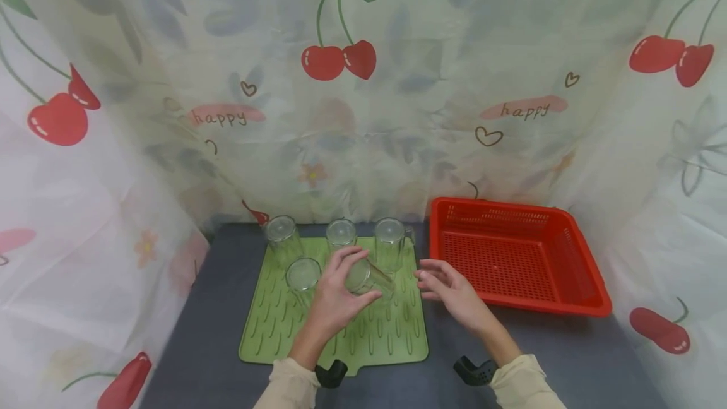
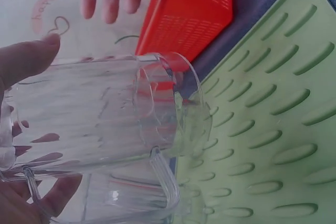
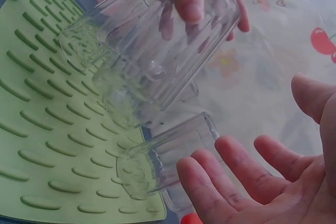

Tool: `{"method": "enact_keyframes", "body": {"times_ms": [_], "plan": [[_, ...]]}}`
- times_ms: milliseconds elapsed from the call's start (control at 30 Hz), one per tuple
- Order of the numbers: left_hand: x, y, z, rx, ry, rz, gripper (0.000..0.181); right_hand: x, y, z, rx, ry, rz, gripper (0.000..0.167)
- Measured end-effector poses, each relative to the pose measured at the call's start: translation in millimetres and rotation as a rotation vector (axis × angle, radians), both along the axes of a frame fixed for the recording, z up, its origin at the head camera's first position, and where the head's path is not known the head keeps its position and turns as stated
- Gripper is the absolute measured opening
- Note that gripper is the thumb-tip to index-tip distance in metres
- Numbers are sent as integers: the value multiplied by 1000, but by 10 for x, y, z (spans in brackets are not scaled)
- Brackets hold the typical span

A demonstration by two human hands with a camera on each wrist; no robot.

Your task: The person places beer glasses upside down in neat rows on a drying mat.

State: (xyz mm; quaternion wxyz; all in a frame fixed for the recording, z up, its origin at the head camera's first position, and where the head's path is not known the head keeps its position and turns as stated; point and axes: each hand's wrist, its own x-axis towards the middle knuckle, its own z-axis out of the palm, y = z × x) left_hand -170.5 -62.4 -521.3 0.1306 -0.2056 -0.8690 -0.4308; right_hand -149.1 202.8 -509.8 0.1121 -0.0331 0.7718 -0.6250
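Tilted over the green drying mat (image 1: 341, 333), a clear glass mug (image 1: 372, 279) is gripped by my left hand (image 1: 335, 292). Fingers and thumb go round its base end, as the right wrist view also shows; its rim points toward the mat. The mug's handle (image 2: 168, 179) stands free of the fingers in the left wrist view. My right hand (image 1: 451, 289) is held to the right of the mug, fingers spread and holding nothing. Upside-down glass mugs stand on the mat: three along the back, including one at the back right (image 1: 390, 245), and another (image 1: 303, 276) left of my left hand.
A red plastic basket (image 1: 585, 283) sits on the dark table (image 1: 199, 320), right of the mat and beyond my right hand. A printed curtain (image 1: 397, 144) with cherries encloses the back and sides.
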Motion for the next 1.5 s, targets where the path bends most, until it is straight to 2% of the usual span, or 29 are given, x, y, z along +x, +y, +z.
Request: {"method": "enact_keyframes", "body": {"times_ms": [133,433,633,1067,1333,1500], "plan": [[-28,24,-32,-56,-24,14,80,-3,8,-10,9,8,-4,52],[-106,39,-148,-115,17,13,83,12,11,9,8,-5,-16,54],[-158,67,-204,-152,-22,20,85,14,22,-4,12,-2,-17,54],[-191,104,-249,-187,-81,1,86,10,6,-34,-9,-20,-30,54],[-214,147,-403,-267,-97,1,83,22,4,-43,-5,-29,-38,54],[-207,186,-441,-273,-91,-3,82,28,0,-65,-2,-34,-39,53]]}}
